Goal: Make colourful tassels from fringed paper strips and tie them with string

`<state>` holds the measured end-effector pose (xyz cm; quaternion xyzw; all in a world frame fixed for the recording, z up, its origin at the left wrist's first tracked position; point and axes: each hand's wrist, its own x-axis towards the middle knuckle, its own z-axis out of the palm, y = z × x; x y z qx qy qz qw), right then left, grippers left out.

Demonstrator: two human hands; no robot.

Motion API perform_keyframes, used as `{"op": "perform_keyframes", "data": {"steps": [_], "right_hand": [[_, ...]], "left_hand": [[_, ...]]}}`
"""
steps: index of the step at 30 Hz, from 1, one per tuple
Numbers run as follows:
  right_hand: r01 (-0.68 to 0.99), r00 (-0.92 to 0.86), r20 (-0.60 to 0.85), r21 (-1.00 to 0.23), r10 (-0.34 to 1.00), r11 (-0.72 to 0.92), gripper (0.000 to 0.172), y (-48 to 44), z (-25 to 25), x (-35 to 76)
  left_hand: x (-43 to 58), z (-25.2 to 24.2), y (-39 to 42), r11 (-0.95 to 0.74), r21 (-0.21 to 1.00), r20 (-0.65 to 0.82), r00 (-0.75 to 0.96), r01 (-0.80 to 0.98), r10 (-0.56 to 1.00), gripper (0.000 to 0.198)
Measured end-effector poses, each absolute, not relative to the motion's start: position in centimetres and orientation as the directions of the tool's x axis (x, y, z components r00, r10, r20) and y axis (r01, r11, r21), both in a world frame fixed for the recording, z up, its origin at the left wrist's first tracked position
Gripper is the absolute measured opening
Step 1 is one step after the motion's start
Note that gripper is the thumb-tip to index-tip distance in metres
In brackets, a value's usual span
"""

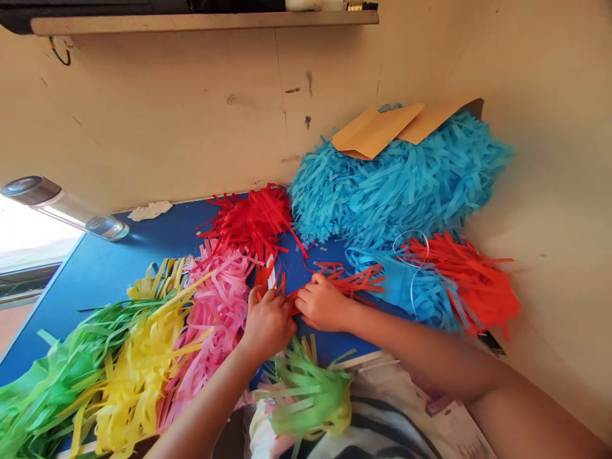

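Note:
My left hand and my right hand are close together over the middle of the table. Both have their fingers pinched on a piece of orange-red fringed tissue paper, whose cut strips fan out to the right. More of its strips stick up beyond my left hand. A pile of pink fringed tissue paper lies just left of my left hand. Light green fringed tissue paper rests on my lap below both hands. Darker red fringed paper is heaped behind them.
A big blue fringed shape with folded brown card on top stands against the wall. Blue and red-orange fringes lie at right, yellow and green ones at left. A clear bottle leans left. A shelf hangs above.

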<state>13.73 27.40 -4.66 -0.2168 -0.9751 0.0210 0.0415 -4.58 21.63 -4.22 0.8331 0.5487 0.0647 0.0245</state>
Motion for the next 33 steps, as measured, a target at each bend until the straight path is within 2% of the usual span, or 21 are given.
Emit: {"op": "perform_keyframes", "data": {"steps": [6,9,12,15,18,23,28,33], "right_hand": [[0.438,-0.89,0.101,-0.086,0.445,0.895,0.016,27.6,-5.5,13.0],[0.441,-0.877,0.158,-0.107,0.453,0.891,0.016,27.9,-6.3,13.9],[0.488,-0.84,0.149,-0.212,0.522,0.847,0.014,28.6,-7.2,15.3],[0.557,-0.771,0.104,-0.368,0.629,0.744,0.013,29.4,-7.6,16.5],[0.612,-0.712,0.043,-0.452,0.701,0.649,0.016,29.9,-7.4,16.7],[0.724,-0.628,-0.04,-0.397,0.777,0.565,0.027,30.0,-6.8,15.4],[0.768,-0.608,-0.077,-0.31,0.79,0.561,0.027,30.5,-6.8,14.7],[0.778,-0.603,-0.096,-0.292,0.792,0.556,0.027,31.1,-6.9,14.4]], "left_hand": [[-4.5,-4.5,21.7,-0.394,0.109,0.128,0.38,0.913,0.916,0.024],[-4.6,-5.0,21.2,-0.389,0.072,0.184,0.371,0.918,0.91,0.015],[-5.5,-5.5,20.8,-0.365,0.089,0.219,0.339,0.927,0.915,0.019],[-6.7,-5.8,20.7,-0.309,0.18,0.215,0.269,0.934,0.939,0.018],[-7.2,-6.0,20.9,-0.247,0.242,0.191,0.204,0.938,0.96,0.02],[-6.3,-6.3,21.4,-0.152,0.228,0.167,0.115,0.962,0.979,0.024],[-5.9,-6.3,22.1,-0.118,0.164,0.105,0.102,0.979,0.989,0.027],[-5.9,-6.0,22.6,-0.117,0.092,0.026,0.115,0.989,0.993,0.028]]}}
